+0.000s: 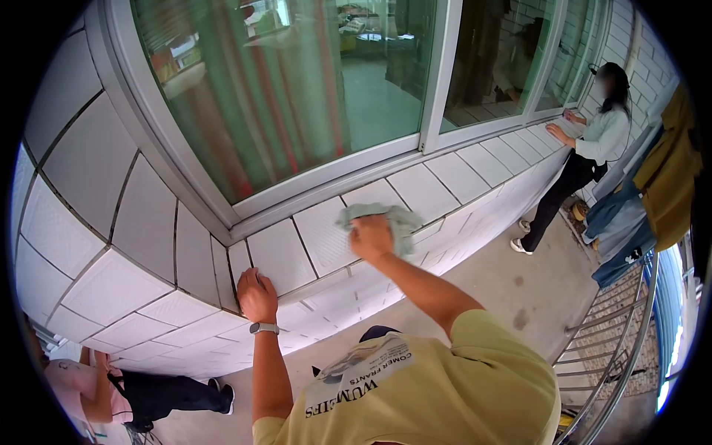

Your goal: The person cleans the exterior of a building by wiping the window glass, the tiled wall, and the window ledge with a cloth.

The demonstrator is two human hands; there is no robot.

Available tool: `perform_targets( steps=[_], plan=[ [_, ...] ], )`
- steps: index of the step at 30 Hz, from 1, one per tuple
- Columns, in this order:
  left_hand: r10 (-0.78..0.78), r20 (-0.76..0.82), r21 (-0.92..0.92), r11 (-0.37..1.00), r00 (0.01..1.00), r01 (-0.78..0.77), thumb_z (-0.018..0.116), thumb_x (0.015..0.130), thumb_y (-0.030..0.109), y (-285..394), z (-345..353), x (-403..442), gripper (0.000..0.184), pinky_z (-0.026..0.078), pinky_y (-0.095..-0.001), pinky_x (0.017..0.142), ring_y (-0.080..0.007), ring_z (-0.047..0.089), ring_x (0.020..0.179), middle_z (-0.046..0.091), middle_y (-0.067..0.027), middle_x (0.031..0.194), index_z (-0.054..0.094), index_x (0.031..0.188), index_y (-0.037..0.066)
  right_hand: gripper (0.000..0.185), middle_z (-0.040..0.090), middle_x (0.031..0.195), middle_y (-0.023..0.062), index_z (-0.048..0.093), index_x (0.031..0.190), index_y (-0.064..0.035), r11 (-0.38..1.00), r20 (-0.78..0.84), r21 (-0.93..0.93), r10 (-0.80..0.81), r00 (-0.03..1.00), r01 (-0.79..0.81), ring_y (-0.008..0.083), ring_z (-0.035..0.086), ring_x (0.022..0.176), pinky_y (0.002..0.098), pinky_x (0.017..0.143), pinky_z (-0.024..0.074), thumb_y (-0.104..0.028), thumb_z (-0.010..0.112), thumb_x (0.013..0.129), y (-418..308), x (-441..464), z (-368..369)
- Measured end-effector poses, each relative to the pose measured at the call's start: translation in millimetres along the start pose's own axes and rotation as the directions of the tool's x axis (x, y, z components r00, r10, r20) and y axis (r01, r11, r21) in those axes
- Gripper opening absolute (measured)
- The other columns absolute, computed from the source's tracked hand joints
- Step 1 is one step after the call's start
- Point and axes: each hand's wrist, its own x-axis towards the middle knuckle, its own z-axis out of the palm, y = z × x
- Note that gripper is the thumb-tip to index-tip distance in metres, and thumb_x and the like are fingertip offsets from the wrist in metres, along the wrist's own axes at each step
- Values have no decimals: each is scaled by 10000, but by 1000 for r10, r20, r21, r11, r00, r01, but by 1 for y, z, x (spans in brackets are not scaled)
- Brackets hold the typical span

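Note:
My right hand (371, 236) is closed on a pale green cloth (404, 221), pressed onto the white tiled window sill (482, 165). The cloth is bunched around the fingers and spreads out to the right, slightly blurred. My left hand (258, 295) rests on the front edge of the sill near the left corner, holding nothing, with its fingers loosely bent on the tile. A watch (264, 328) is on the left wrist. Behind the sill stands a sliding window (371, 96) with green-tinted glass and a metal frame.
A co-worker (604, 133) stands at the far end of the sill, hands on it. Another person (111, 389) is at lower left, beyond the tiled corner (111, 245). Hanging clothes (664, 170) and a metal railing (638, 326) line the right side.

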Motion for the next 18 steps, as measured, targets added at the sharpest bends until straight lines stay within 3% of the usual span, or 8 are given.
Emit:
perform_targets(
  steps=[3, 6, 8, 10, 13, 16, 17, 18],
  plan=[
    [22, 38, 24, 999, 999, -23, 532, 838, 93, 2, 0, 2, 202, 466, -442, 858, -373, 576, 976, 625, -188, 1022, 597, 1002, -6, 153, 643, 873, 147, 657, 844, -65, 956, 28, 214, -211, 977, 201, 333, 566, 907, 459, 826, 423, -107, 585, 716, -56, -1, 17],
    [34, 75, 39, 999, 997, -37, 533, 832, 88, 3, -2, 4, 216, 462, -441, 866, -372, 569, 996, 616, -191, 1046, 589, 1017, -8, 200, 667, 899, 142, 688, 904, -49, 909, 178, 370, -274, 945, 194, 305, 603, 879, 426, 844, 453, -140, 620, 740, -102, 3, 28],
    [14, 136, 3, 1000, 991, -15, 532, 823, 86, 3, -5, 4, 271, 453, -457, 882, -389, 558, 1016, 599, -207, 1091, 565, 1068, -26, 237, 692, 878, 136, 698, 960, -33, 688, 513, 718, -419, 749, -107, 229, 647, 807, 358, 784, 501, -195, 659, 792, -126, 19, 20],
    [33, 117, 58, 997, 993, -40, 527, 828, 92, -8, 3, -1, 306, 444, -466, 902, -405, 548, 1033, 590, -234, 1101, 552, 1102, -44, 240, 705, 835, 116, 696, 981, -21, 565, 466, 818, -534, 705, -112, 161, 651, 756, 302, 712, 517, -207, 669, 833, -123, 42, 8],
    [41, 121, 68, 996, 992, -49, 524, 833, 96, -7, 2, -2, 320, 439, -464, 930, -406, 544, 1055, 588, -261, 1093, 554, 1115, -52, 223, 695, 923, 119, 663, 1017, -39, 586, 127, 808, -284, 950, 67, 217, 660, 836, 330, 769, 516, -131, 631, 817, -52, 67, -5],
    [20, 106, 56, 998, 994, -26, 515, 838, 102, -6, 2, -2, 305, 442, -452, 937, -401, 549, 1061, 592, -257, 1098, 568, 1093, -57, 296, 645, 1101, 186, 629, 1089, -8, 976, -55, 207, -62, 997, 72, 336, 595, 1052, 423, 946, 444, -119, 574, 820, 87, 70, -37],
    [38, 80, 66, 997, 996, -43, 509, 840, 105, -4, 1, -1, 295, 443, -451, 932, -397, 551, 1050, 594, -251, 1085, 569, 1084, -50, 410, 570, 1247, 189, 575, 1187, 4, 919, 51, -392, -37, 998, 54, 326, 491, 1219, 493, 1012, 363, -250, 543, 867, 134, 48, -43],
    [17, 69, 51, 999, 997, -21, 509, 842, 110, -5, 3, -1, 290, 443, -450, 932, -396, 550, 1050, 598, -238, 1087, 571, 1081, -42, 521, 434, 1411, 162, 485, 1331, -71, 854, 147, -492, 273, 951, -169, 316, 330, 1356, 522, 1068, 277, -386, 441, 918, 171, 32, -43]
  ],
)
